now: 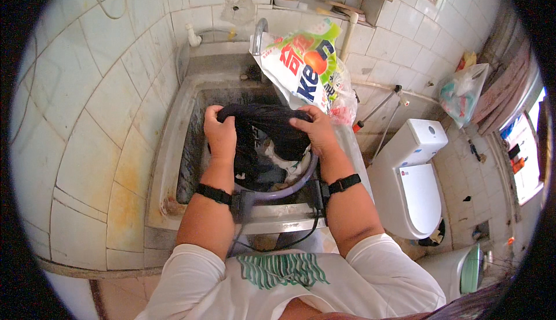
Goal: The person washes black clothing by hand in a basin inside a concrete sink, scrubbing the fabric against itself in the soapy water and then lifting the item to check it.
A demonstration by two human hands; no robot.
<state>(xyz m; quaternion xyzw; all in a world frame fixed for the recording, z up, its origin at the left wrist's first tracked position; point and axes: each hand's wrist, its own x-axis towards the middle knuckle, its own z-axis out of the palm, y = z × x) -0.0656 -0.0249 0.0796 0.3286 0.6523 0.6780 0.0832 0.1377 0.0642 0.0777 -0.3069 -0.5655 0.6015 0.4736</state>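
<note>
Black wrist straps band both my forearms as I lean over a stained stainless-steel sink. Both my hands, the left hand and the right hand, are clamped on a wet black garment, held above a purple-rimmed basin in the sink. Behind, a white-and-green detergent bag leans by the tap.
</note>
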